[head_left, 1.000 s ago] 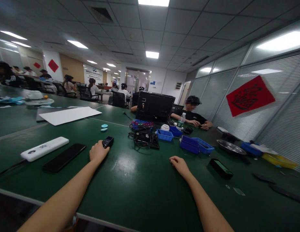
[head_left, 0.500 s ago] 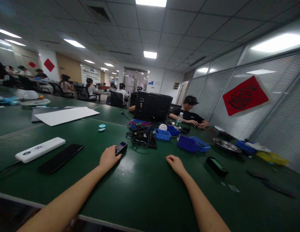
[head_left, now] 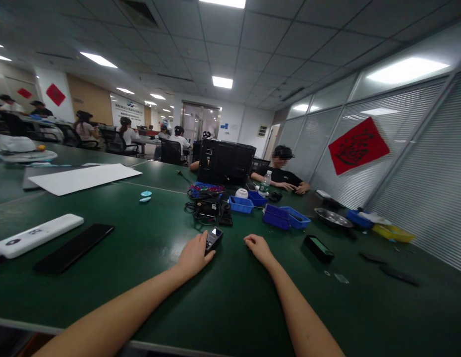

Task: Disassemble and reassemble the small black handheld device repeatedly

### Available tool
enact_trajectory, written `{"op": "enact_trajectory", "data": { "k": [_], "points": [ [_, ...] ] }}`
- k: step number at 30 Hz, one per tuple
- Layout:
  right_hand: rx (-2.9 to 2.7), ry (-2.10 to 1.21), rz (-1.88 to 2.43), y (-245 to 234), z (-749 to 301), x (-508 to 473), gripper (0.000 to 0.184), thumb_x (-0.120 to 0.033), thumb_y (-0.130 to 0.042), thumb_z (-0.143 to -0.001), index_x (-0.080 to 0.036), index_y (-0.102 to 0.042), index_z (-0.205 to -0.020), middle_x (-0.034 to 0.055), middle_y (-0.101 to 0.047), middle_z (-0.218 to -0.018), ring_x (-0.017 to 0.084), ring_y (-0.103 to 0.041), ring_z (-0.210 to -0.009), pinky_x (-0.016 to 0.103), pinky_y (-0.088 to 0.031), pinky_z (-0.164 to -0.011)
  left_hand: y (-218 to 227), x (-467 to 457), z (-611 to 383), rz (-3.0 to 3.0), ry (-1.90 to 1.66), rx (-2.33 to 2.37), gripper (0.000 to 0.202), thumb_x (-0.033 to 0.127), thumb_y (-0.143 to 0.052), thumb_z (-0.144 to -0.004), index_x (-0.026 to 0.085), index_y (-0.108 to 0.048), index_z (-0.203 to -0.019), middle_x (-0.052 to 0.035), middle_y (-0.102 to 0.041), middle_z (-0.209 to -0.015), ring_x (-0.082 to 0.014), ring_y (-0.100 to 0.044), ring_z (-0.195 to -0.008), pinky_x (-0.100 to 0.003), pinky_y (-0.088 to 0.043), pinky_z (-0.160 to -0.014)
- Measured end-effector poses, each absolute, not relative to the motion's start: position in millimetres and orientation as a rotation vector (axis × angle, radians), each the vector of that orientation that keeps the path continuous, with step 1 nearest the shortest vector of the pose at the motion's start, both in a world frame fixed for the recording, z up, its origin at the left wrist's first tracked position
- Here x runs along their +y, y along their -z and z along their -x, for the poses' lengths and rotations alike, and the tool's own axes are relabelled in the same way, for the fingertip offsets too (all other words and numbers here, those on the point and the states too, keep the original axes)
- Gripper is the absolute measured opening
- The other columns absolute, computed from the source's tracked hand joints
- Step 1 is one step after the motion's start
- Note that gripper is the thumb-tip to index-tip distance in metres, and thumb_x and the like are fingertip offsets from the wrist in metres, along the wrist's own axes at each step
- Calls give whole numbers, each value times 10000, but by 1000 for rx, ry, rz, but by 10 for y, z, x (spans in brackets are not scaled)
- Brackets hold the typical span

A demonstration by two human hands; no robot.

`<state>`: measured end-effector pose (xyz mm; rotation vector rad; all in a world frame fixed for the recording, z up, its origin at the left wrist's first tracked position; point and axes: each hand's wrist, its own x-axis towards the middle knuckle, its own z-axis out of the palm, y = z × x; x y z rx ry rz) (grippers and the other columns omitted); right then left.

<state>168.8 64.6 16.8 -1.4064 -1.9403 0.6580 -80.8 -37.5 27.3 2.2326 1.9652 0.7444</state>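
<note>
My left hand (head_left: 193, 255) grips a small black device with a lit screen (head_left: 213, 238) and rests with it on the green table (head_left: 148, 277). My right hand (head_left: 257, 246) lies on the table a short way to the right of the device, fingers curled loosely with nothing in them. Just beyond the device sits a tangle of black cables and electronics (head_left: 208, 210). A black phone-like block (head_left: 318, 248) lies to the right of my right hand.
A white remote (head_left: 33, 235) and a black phone (head_left: 72, 247) lie at the left. Blue bins (head_left: 284, 217), a metal plate (head_left: 332, 218), a yellow tray (head_left: 394, 232) and a black monitor (head_left: 225, 161) stand farther back. A person sits across the table; others work at far desks.
My left hand has slid the small black device rightward across the table, close to my right hand. The view has shifted right, so the remote and phone sit farther left.
</note>
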Motion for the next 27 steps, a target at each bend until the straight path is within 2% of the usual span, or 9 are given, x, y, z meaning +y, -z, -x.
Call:
{"op": "enact_trajectory", "data": {
  "k": [3,6,9,12,14,16,19,23,27],
  "points": [
    [-1829,-734,1416,-173,-1647,632,180,-239,-470,-708,-160,-614,-782,19,-626,-681,119,-539,-515,224,-416,-513,-245,-324,560,-2270,-728,1841,743,500,-464,-739,139,-212,-1338,-148,-482,-1185,-248,-477,-1066,-300,-343,-895],
    [-1735,-710,1457,-215,-1607,592,227,-317,-441,-752,-166,-597,-816,30,-626,-725,133,-560,-548,232,-427,-510,-236,-268,367,-2357,-729,1690,832,525,-499,-708,143,-151,-1361,-144,-471,-1219,-263,-446,-1104,-312,-334,-909],
    [-1707,-607,1494,-288,-1558,528,331,-411,-402,-791,-164,-600,-890,67,-638,-829,179,-596,-720,269,-452,-641,-265,-247,262,-2410,-661,1594,918,563,-527,-671,145,-108,-1373,-153,-501,-1186,-288,-467,-1073,-349,-347,-885],
    [-1752,-524,1597,-374,-1466,421,491,-501,-411,-784,-136,-545,-1084,126,-602,-1030,228,-555,-954,305,-412,-812,-310,-269,234,-2450,-616,1488,943,560,-563,-638,168,-118,-1371,-134,-501,-1196,-281,-480,-1053,-360,-347,-888],
    [-1841,-459,1692,-425,-1382,327,624,-524,-445,-757,-109,-434,-1222,152,-532,-1154,255,-497,-1058,331,-372,-875,-333,-291,237,-2490,-614,1402,844,514,-571,-651,188,-212,-1342,-105,-503,-1206,-262,-478,-1055,-353,-344,-897],
    [-1959,-372,1756,-466,-1305,236,715,-508,-491,-726,-95,-342,-1290,165,-453,-1242,269,-441,-1121,345,-339,-913,-341,-299,245,-2524,-598,1360,646,424,-560,-683,194,-371,-1256,-87,-545,-1149,-243,-493,-1029,-342,-352,-885],
    [-2078,-287,1825,-512,-1265,155,736,-419,-519,-712,-100,-271,-1326,166,-404,-1284,274,-407,-1152,350,-342,-906,-318,-271,266,-2522,-617,1342,399,279,-509,-725,207,-522,-1118,-61,-600,-1067,-214,-510,-999,-324,-362,-875],
    [-2065,-245,2001,-554,-1406,193,709,-357,-485,-738,-133,-195,-1345,161,-532,-1136,277,-524,-1010,374,-411,-786,-256,-200,328,-2380,-785,1373,332,239,-452,-760,219,-574,-1068,-16,-624,-1062,-178,-517,-988,-295,-371,-887],
    [-1946,-150,2192,-564,-1675,318,610,-371,-452,-773,-125,-253,-1294,177,-547,-1086,267,-561,-938,366,-432,-714,-220,-172,397,-2283,-829,1425,304,263,-455,-759,222,-600,-1022,-7,-641,-1017,-172,-539,-942,-286,-395,-851]
  ]
}}
